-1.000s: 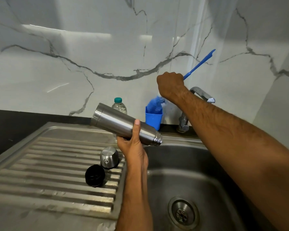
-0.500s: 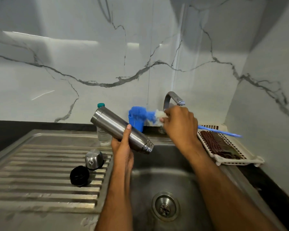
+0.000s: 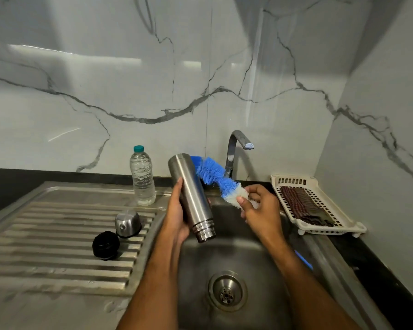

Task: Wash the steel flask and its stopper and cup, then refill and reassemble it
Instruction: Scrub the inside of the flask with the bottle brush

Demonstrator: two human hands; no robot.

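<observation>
My left hand (image 3: 177,217) grips the steel flask (image 3: 191,196) over the sink basin (image 3: 236,256), mouth tilted down toward me and base up. My right hand (image 3: 260,210) holds a blue and white bottle brush (image 3: 221,182) near its white bristles, just right of the flask. The brush's blue handle (image 3: 303,259) shows below my right forearm. The steel cup (image 3: 127,222) stands upside down on the ribbed drainboard (image 3: 57,234). The black stopper (image 3: 106,245) lies just in front of it.
A clear water bottle (image 3: 142,177) with a teal cap stands at the back of the drainboard. The tap (image 3: 236,148) arches over the basin. A white plastic tray (image 3: 320,229) holding a dark cloth sits at the right. The drain (image 3: 227,291) is near me.
My right hand has brought the brush down from the blue holder to beside the flask. My left hand has turned the flask steeper, with its mouth pointing down.
</observation>
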